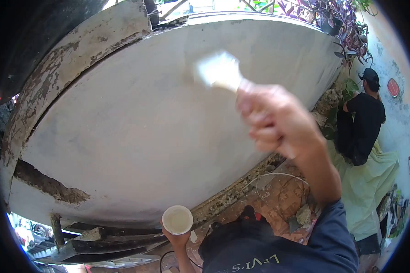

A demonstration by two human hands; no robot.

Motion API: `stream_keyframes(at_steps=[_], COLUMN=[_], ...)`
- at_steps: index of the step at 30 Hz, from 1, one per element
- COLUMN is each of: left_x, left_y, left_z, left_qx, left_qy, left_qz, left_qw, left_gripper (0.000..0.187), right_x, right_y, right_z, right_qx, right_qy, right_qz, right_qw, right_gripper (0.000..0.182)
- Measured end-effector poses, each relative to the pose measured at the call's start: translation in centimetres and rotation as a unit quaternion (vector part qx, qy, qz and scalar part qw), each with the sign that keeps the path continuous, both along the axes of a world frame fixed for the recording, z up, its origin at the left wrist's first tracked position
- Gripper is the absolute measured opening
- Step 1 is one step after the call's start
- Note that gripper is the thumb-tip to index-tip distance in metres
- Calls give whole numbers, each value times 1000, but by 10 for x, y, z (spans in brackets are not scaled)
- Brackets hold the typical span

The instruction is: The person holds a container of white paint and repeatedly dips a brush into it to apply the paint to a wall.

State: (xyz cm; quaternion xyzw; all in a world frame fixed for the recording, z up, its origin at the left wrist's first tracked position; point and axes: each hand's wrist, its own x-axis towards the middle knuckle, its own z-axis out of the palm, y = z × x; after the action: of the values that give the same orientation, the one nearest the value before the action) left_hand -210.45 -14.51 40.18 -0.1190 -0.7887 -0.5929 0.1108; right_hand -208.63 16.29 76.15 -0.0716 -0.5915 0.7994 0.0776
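Note:
My right hand (275, 118) is raised in front of the wall, its fingers wrapped round the handle of a paintbrush (217, 69). The brush head, blurred by motion, is coated white and overlaps the upper part of the pale wall (136, 118). Low in the view, my left hand (176, 237) holds a round white cup (177, 220) upright from below, with pale liquid inside. The wall surface is whitish with faint grey patches.
At right, a person (365, 116) in dark clothes faces another wall, beside a pale green sheet (366, 191). Purple-leaved plants (346, 27) hang at top right. Dark planks (109, 245) lie at lower left. Rubble (303, 214) and a white cable are on the tiled floor.

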Motion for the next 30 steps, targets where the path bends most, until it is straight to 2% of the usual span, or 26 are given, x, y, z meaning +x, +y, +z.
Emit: stream_keyframes(at_steps=[1, 2, 4, 6, 7, 9, 11, 14, 17, 20, 22, 23, 25, 26, 28, 29, 30], left_x=[0, 1, 4, 5, 4, 5, 8, 11, 10, 2, -2, -4, -5, -5, -6, -5, -4], left_y=[2, 2, 3, 0, -4, -10, -13, -14, -19, -21, -25, -26, -26, -25, -20, -18, -16], left_z=[2, 0, -10, -17, -18, -21, -25, -28, -38, -31, -40, -45, -50, -51, -38, -36, -34], left_qx=[-5, -9, -13, -9, -28, -46, -52, -16, -29, -35, -43, -48, -50, -49, -53, -53, -53], left_qy=[-15, -22, -7, 18, -31, -82, -79, -44, -29, -70, -39, -9, 8, 27, 14, 8, 2], left_qz=[5, 7, 32, 56, 16, -23, -18, 3, 37, 40, 36, 36, 46, 57, 36, 26, 17], left_qw=[1000, 1000, 999, 998, 999, 995, 995, 999, 998, 996, 998, 998, 998, 997, 998, 998, 998], left_gripper=[72, 72, 72, 72, 85, 99, 99, 98, 97, 96, 96, 96, 97, 99, 100, 101, 101], right_x=[8, 11, 25, 37, 39, 42, 40, 37, 24, -1, -1, 0, 13, 18, 28, 27, 28], right_y=[-3, 1, 16, 25, 26, 17, 4, 1, 6, 6, 1, -7, -16, -12, -2, -7, -14], right_z=[27, 47, 69, 74, 73, 39, 9, -56, -116, -98, -39, -16, 24, 34, 44, 38, 24], right_qx=[58, -12, -83, -57, -47, -43, -61, -99, -162, -111, -20, 24, 97, 97, -1, 1, -22], right_qy=[52, 122, 191, 264, 288, 198, 61, -85, -236, -229, -90, 10, 141, 139, 212, 211, 148], right_qz=[-42, -50, -59, 43, 78, 18, -113, -63, 12, -7, -1, -33, -106, -106, 7, 8, -46], right_qw=[996, 991, 976, 962, 953, 979, 990, 989, 958, 967, 996, 999, 980, 980, 977, 977, 988], right_gripper=[34, 28, 25, 24, 23, 25, 34, 33, 33, 36, 38, 39, 36, 36, 35, 35, 35])
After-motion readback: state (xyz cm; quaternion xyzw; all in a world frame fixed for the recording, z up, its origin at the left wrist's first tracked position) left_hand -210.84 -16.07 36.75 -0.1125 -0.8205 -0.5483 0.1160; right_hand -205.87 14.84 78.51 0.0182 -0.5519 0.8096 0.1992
